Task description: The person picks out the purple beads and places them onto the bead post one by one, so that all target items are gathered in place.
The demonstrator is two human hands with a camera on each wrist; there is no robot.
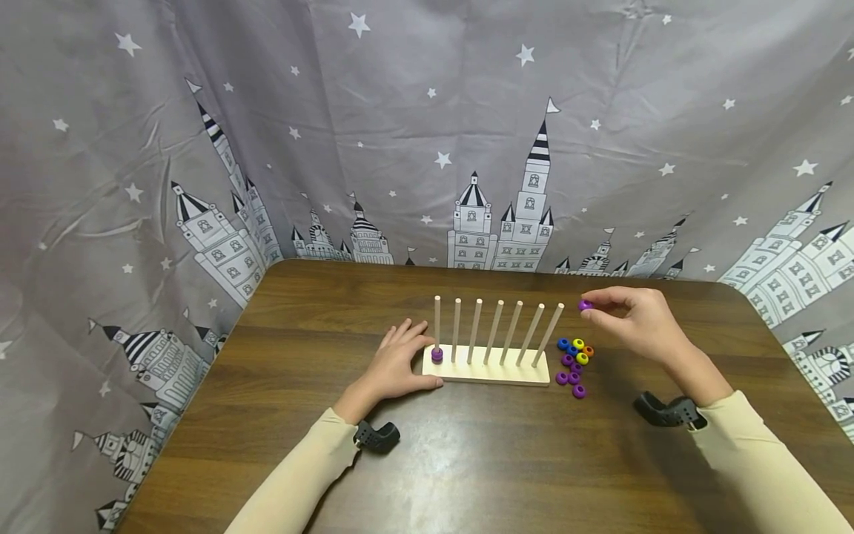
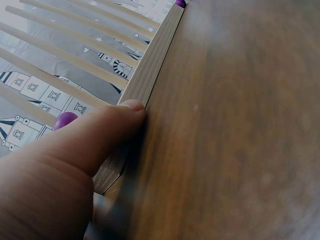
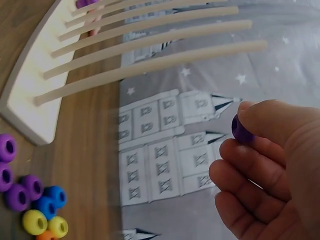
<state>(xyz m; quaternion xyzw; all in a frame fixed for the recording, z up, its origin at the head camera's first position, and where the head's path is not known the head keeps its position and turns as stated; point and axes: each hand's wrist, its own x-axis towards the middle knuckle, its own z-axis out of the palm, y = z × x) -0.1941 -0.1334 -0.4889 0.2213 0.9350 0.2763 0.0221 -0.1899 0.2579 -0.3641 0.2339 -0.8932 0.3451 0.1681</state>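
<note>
A pale wooden peg rack (image 1: 485,376) with several upright pegs stands on the table. A purple bead (image 1: 437,355) sits low on its leftmost peg. My left hand (image 1: 394,363) rests at the rack's left end, fingers spread and straight; in the left wrist view the thumb (image 2: 107,125) lies against the base's long front side. To the right of the rack and raised above the table, my right hand (image 1: 640,319) pinches a purple bead (image 3: 242,129) between thumb and index finger. The bead's hole shows in the right wrist view, while the other fingers curl loosely below.
Right of the rack lies a loose cluster of beads: several purple beads (image 1: 574,378), blue beads (image 1: 563,344), yellow beads (image 1: 583,359) and an orange bead (image 1: 588,351). The brown wooden table (image 1: 427,460) meets a grey curtain (image 1: 400,111) printed with castles and stars behind.
</note>
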